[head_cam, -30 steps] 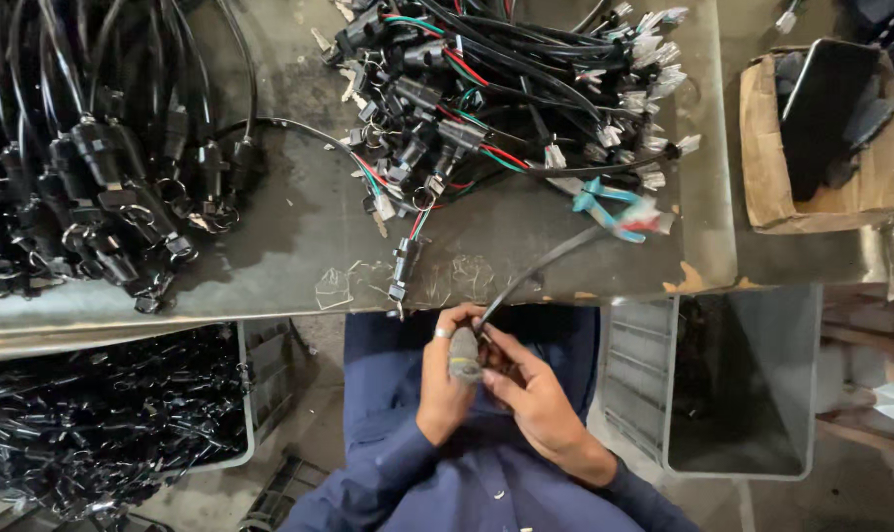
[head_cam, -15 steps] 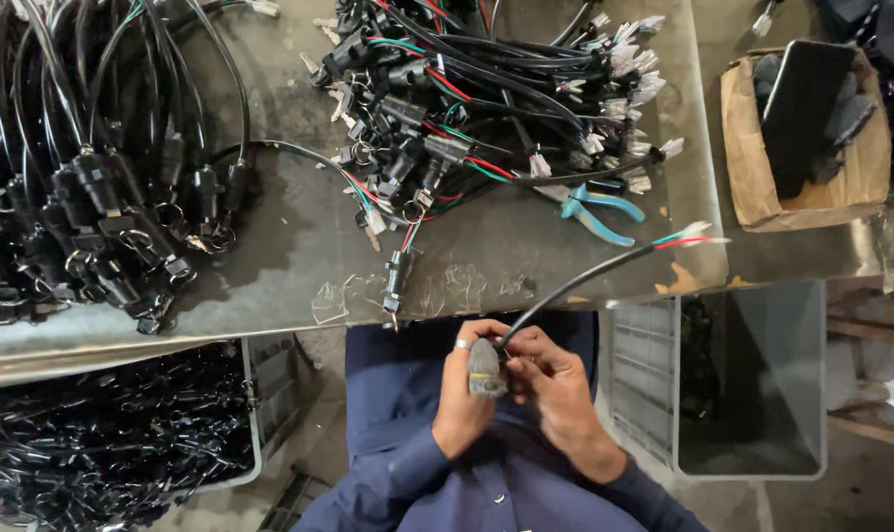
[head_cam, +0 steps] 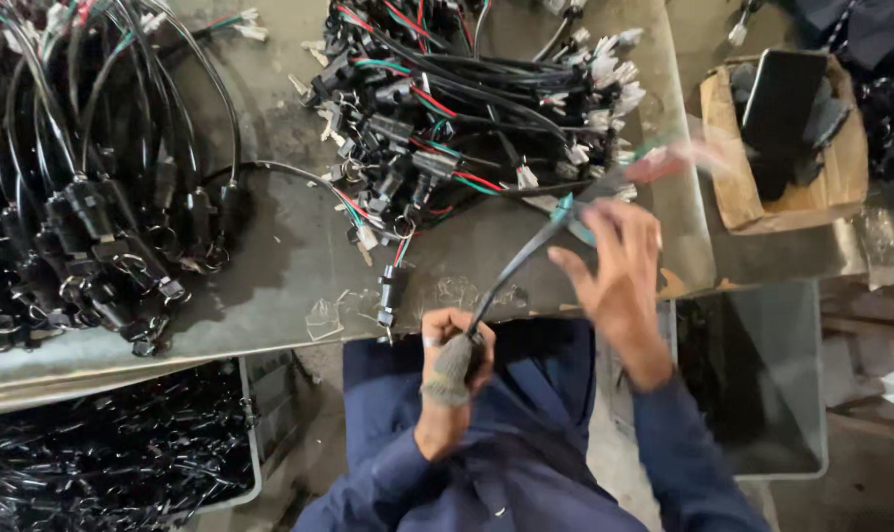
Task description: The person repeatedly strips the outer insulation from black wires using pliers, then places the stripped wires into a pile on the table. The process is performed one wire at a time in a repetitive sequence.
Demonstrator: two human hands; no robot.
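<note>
Cable in both hands, grey workbench, cable heaps, cardboard box

A single head-worn camera looks steeply down over the near edge of the grey worktable from close above. The person's lap lies below that edge, wire bundles beyond it, a cardboard box right of it.

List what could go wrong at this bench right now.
The right hand runs up the black cable whose coloured wire ends blur over the wire heap; they might snag it. The left hand grips only the grey end, which may slip. The blue pliers lie under the moving hand and could get knocked.
</note>
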